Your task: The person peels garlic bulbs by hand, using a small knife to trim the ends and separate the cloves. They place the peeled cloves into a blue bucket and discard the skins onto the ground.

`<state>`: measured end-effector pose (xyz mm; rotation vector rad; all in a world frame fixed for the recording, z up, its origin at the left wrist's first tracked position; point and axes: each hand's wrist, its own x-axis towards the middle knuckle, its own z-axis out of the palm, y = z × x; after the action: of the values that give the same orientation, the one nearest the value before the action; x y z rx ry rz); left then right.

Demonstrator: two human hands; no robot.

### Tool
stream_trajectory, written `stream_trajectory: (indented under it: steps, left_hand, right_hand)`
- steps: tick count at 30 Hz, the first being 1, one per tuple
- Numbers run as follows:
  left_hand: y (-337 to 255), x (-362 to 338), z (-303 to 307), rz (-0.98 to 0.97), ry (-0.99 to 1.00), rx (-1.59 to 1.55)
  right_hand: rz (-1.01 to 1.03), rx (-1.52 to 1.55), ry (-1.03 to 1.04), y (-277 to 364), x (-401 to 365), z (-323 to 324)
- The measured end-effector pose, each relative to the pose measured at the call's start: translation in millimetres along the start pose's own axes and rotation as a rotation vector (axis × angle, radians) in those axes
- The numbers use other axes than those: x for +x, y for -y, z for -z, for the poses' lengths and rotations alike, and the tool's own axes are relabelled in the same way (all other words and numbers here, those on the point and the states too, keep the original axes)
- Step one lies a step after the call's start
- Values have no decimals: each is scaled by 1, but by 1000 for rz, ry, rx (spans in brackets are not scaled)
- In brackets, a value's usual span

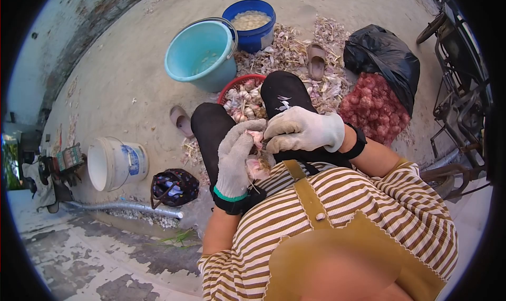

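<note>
My left hand (234,156), in a pale work glove with a green cuff, is wrapped round garlic above my lap. One pinkish garlic bulb (258,168) shows at its palm side, with a second piece of garlic (255,137) between thumb and fingers. From the right, my gloved right hand (304,129) meets it, fingertips pinched together against that upper garlic. What lies inside the right fingertips is hidden. Between my knees sits a red basket (232,82) of garlic bulbs (246,102). White skin scraps cling to my right trouser leg.
Beyond the basket stand a light-blue bucket (200,53) and a dark-blue bucket (258,40) holding peeled cloves. Garlic skins (284,45) litter the ground. A red mesh sack (374,106) and black plastic bag (387,53) lie right; a white bucket (118,164) lies tipped left.
</note>
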<state>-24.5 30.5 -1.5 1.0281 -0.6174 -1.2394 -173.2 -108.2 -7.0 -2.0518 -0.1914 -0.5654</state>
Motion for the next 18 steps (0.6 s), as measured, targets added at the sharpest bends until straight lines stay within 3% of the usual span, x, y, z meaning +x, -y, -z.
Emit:
stream_trajectory:
  steps: [1,3,5,7,8,10,13,16,18]
  left_hand:
    - [0,0,2,0,0,1]
    - [-2,0,8,-18,-28,-43]
    - [-9,0,7,2,-108,-129]
    - [-12,-1,5,52,-39,48]
    - [-2,1,10,-9,-6,14]
    - [1,5,13,-26,-23,122]
    - [17,14,26,-120,-60,328]
    - [16,16,29,-208,-5,554]
    - [12,18,28,-493,74,867]
  right_hand:
    - [0,0,-1,5,-1,1]
    - [-715,540,-4,19,-6,8]
    - [-758,647,-51,5,-21,9]
    - [-958,431,-53,-2,-20,13]
    - [-956,432,-52,-3,-18,15]
    - [-921,-226,-4,0,-12,17]
    - [-825,-416,60,25,2,20]
    - [-771,-383,108,42,15,21]
    - [-777,-350,166,45,19,21]
